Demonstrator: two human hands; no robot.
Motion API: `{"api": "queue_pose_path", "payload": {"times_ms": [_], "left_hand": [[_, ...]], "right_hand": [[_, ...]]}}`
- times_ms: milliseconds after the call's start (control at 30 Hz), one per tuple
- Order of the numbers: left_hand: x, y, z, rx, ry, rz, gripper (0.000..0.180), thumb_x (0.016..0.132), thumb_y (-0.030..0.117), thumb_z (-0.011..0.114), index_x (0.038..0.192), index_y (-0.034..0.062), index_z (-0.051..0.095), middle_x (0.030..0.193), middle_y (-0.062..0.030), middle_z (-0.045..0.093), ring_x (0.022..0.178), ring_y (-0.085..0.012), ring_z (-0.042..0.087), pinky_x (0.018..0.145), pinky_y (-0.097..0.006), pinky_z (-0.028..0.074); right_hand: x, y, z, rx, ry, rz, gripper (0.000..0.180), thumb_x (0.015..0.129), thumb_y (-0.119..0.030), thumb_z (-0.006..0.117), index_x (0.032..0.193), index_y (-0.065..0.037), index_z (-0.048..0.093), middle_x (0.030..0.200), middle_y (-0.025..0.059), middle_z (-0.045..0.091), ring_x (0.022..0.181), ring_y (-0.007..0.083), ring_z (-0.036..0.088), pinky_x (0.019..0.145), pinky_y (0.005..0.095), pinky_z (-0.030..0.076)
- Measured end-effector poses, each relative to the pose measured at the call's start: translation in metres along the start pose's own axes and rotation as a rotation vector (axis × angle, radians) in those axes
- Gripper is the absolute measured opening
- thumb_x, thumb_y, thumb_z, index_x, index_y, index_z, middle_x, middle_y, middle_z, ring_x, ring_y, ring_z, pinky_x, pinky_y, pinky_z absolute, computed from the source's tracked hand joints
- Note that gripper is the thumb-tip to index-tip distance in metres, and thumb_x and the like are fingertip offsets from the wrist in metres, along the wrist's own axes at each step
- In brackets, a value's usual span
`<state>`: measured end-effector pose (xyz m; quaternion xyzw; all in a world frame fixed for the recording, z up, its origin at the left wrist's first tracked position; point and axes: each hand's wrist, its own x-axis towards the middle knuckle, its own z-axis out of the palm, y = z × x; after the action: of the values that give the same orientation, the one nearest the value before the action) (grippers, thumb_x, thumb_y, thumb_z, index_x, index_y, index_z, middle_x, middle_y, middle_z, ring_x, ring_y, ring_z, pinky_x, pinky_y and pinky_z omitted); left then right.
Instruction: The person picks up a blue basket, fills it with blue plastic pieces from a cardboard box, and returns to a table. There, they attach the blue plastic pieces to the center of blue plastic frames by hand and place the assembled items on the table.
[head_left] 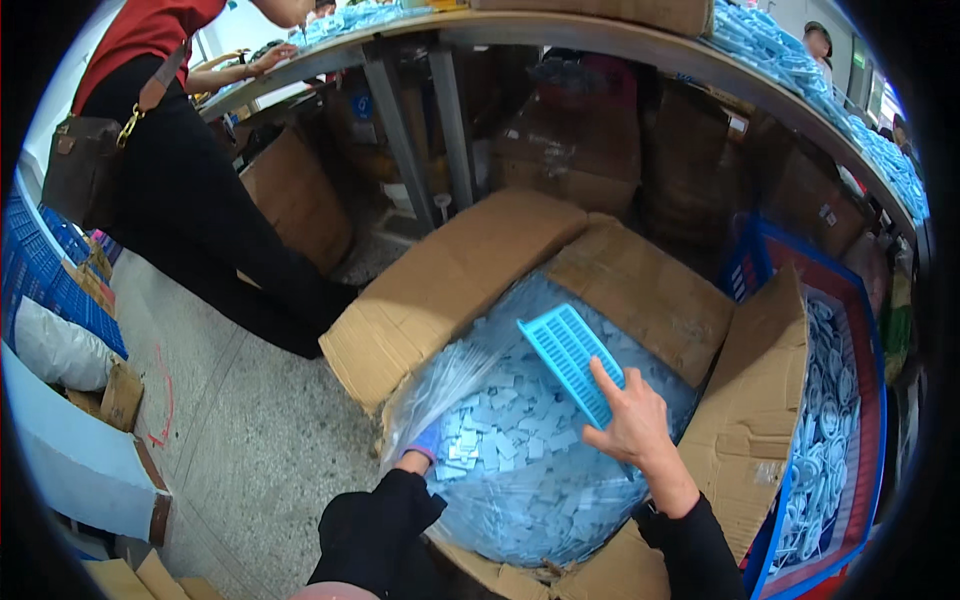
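Observation:
My right hand (640,418) grips a light blue slotted plastic basket (568,352), tilted above an open cardboard box. Inside the box a clear plastic bag (540,515) holds many small, flat, pale blue pieces (505,425). At the bag's left edge is my left hand (424,446), with something purple over its fingers, closed on the gathered film. The plastic partly covers those fingers. Bent outward around the bag are the box's cardboard flaps (450,275).
To the right stands a blue and red crate (872,440) with pale ring-shaped parts (825,420). A long table (590,32) heaped with blue pieces curves across the back, cartons (565,140) beneath it. Someone in black trousers (215,210) stands at the left.

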<state>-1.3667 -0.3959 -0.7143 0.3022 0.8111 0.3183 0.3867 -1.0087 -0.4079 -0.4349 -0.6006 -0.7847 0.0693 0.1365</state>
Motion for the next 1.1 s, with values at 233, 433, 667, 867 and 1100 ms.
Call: {"api": "queue_pose_path", "payload": {"times_ms": [233,433,667,867,1100], "left_hand": [[-0.005,0.017,0.001,-0.073,-0.071,-0.017,0.079,0.091,0.065,0.033,0.136,0.0018,0.043,0.133,-0.0163,0.048,0.122,-0.0295,0.045,0.102,-0.035,0.033],[-0.008,0.031,0.009,-0.11,-0.139,-0.079,0.077,0.091,0.064,0.033,0.136,0.0021,0.044,0.131,-0.0148,0.05,0.119,-0.0283,0.047,0.1,-0.035,0.036],[-0.027,0.016,0.011,-0.131,-0.191,-0.175,0.075,0.092,0.063,0.033,0.135,0.0025,0.046,0.128,-0.0131,0.052,0.116,-0.0268,0.049,0.097,-0.034,0.038],[-0.029,0.032,0.012,-0.207,-0.198,-0.284,0.073,0.093,0.062,0.032,0.134,0.0028,0.047,0.126,-0.0116,0.054,0.113,-0.0256,0.051,0.095,-0.034,0.04],[-0.061,0.015,0.032,-0.248,-0.213,-0.392,0.071,0.094,0.061,0.032,0.133,0.0031,0.048,0.123,-0.0098,0.056,0.11,-0.0241,0.053,0.093,-0.034,0.043]], "right_hand": [[-0.007,0.023,0.008,0.055,0.126,0.145,0.084,0.059,-0.034,0.069,0.138,-0.019,0.044,0.099,0.02,0.051,0.087,0.0383,0.059,0.073,0.0471,0.051],[-0.004,0.037,-0.005,0.141,-0.04,0.171,0.083,0.059,-0.034,0.068,0.137,-0.019,0.045,0.101,0.0218,0.052,0.084,0.0387,0.06,0.073,0.047,0.051],[-0.003,0.044,0.0,0.096,-0.011,0.226,0.088,0.059,-0.036,0.067,0.141,-0.02,0.04,0.1,0.0209,0.051,0.08,0.0392,0.061,0.071,0.0461,0.052],[-0.007,0.042,0.003,0.098,-0.083,0.228,0.09,0.058,-0.037,0.067,0.142,-0.023,0.038,0.102,0.021,0.051,0.083,0.0395,0.061,0.074,0.0459,0.052],[-0.004,0.049,0.011,0.176,-0.041,0.274,0.09,0.057,-0.036,0.068,0.141,-0.021,0.039,0.104,0.0214,0.051,0.086,0.0412,0.06,0.077,0.0461,0.051]]}}
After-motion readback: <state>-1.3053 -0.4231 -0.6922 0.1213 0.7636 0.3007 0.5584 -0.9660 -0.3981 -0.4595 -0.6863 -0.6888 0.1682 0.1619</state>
